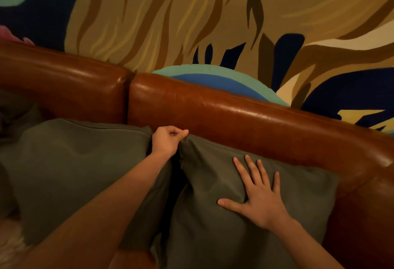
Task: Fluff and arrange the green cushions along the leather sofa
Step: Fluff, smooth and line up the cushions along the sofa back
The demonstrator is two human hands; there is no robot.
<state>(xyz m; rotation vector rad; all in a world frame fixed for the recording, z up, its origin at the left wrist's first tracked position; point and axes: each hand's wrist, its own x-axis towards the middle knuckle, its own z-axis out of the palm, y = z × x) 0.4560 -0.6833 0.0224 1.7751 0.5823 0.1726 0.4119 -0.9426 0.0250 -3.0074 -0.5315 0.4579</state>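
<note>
Two olive-green cushions lean against the back of a brown leather sofa (234,111). The right cushion (213,222) stands near the sofa's right arm, and my left hand (167,142) pinches its top left corner between thumb and fingers. My right hand (258,194) lies flat on that cushion's front with fingers spread, pressing a dent into the fabric. The left cushion (74,166) stands upright beside it, touching it along the side, partly hidden behind my left forearm.
The sofa's rounded right arm (366,194) closes off the right side. A painted wall mural (191,13) rises behind the backrest. At the far left a further dark cushion (15,106) shows dimly. Something pale and fluffy (10,245) sits at the lower left.
</note>
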